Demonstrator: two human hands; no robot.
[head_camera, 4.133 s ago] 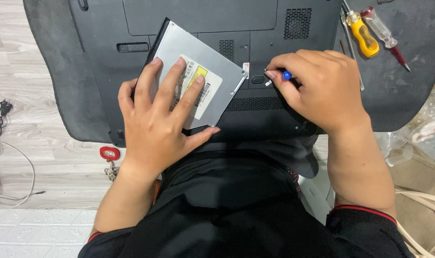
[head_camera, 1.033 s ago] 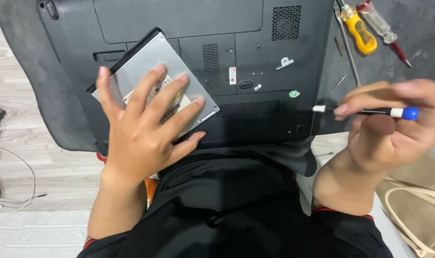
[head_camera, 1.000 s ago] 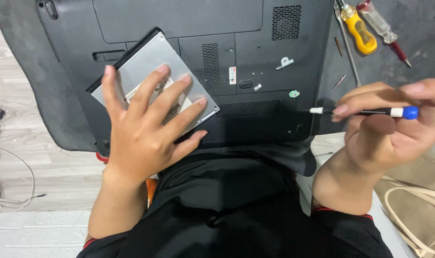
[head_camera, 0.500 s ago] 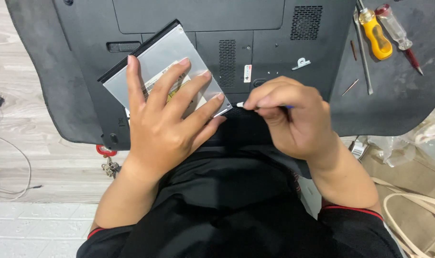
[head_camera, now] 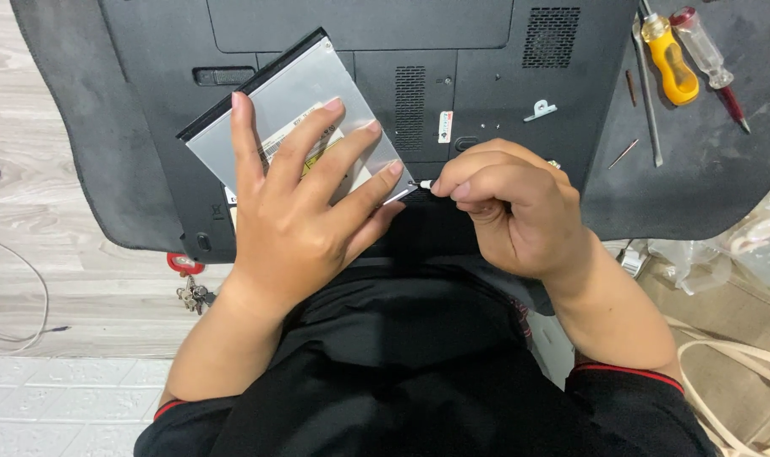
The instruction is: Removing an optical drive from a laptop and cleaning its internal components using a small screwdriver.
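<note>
A flat silver optical drive (head_camera: 305, 93) with a black front edge lies tilted on the underside of a black laptop (head_camera: 486, 76). My left hand (head_camera: 296, 216) presses flat on the drive with fingers spread. My right hand (head_camera: 512, 207) is closed around a small screwdriver; only its white collar and metal tip (head_camera: 420, 184) show, touching the drive's near right corner. A small metal bracket (head_camera: 540, 109) rests loose on the laptop's base.
The laptop sits on a dark grey mat (head_camera: 706, 178). A yellow-handled screwdriver (head_camera: 668, 63) and a clear-handled red one (head_camera: 705, 51) lie at the mat's top right. A red key fob with keys (head_camera: 188, 275) lies on the floor, a cable (head_camera: 13, 296) at left.
The right hand swung in from the right with the screwdriver and now holds its tip at the drive's corner. The left hand stays flat on the drive.
</note>
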